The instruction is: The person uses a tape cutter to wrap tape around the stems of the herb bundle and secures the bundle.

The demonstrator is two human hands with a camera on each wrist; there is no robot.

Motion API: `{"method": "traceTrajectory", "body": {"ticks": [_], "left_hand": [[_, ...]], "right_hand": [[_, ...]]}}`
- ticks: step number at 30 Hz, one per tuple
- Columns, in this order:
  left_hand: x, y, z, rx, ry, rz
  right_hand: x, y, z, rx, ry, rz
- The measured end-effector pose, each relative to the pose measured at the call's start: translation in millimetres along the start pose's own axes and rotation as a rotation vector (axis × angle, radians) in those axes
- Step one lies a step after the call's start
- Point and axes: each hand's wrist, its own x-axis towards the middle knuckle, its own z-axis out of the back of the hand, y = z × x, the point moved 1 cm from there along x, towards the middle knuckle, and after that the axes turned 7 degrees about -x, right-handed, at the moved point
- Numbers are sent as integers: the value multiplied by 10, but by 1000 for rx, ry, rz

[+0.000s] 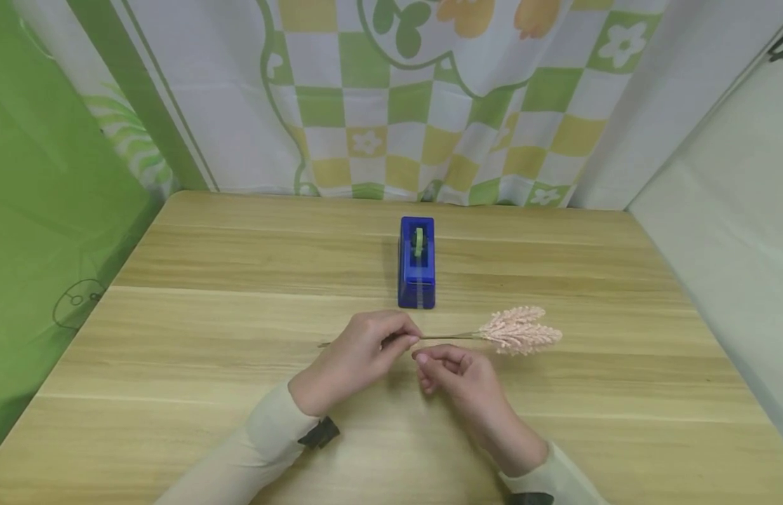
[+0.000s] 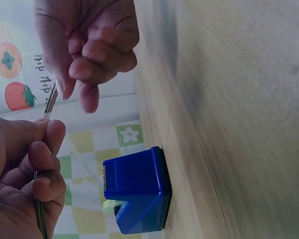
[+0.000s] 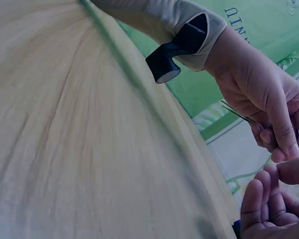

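My left hand [image 1: 369, 351] pinches thin stems between thumb and forefinger above the table. They belong to a spray of pale pink artificial flowers [image 1: 520, 331], whose fluffy heads point right. The stem ends [image 3: 235, 110] stick out behind the left hand. A small pale, glossy patch shows on the stems at the left fingertips in the left wrist view. Just below the stems, the right hand [image 1: 464, 375] has loosely bent fingers, its thumb and forefinger close to the left fingertips. I see nothing between them. A blue tape dispenser [image 1: 417, 284] with a greenish roll stands beyond the hands.
The wood-grain table [image 1: 240, 245] runs under both hands. A checked green, yellow and white curtain [image 1: 417, 105] hangs along its far edge. Green cloth [image 1: 44, 175] hangs at the left, and a pale wall or sheet [image 1: 732, 210] borders the right.
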Motion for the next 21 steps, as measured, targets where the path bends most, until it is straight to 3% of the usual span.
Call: {"method": "traceTrajectory", "body": {"ticks": [3, 6, 8, 11, 15, 17, 19, 21], "left_hand": [[-12, 12, 13, 1, -4, -10], [-16, 14, 20, -6, -1, -8], [-18, 17, 18, -5, 1, -5], [-21, 23, 14, -2, 2, -1], [-30, 46, 8, 4, 4, 0], [-32, 60, 6, 6, 7, -6], [-28, 74, -1, 9, 6, -13], [-21, 68, -1, 8, 4, -18]], "right_hand": [[-24, -26, 35, -110, 80, 66], [-54, -18, 92, -279, 145, 212], [-82, 24, 128, -399, 136, 318], [-122, 136, 162, -556, 37, 499], [-130, 275, 200, -713, -136, 835], [-118, 329, 223, -790, -211, 962], [-92, 370, 243, -869, -252, 1042], [-63, 400, 257, -944, -253, 1064]]}}
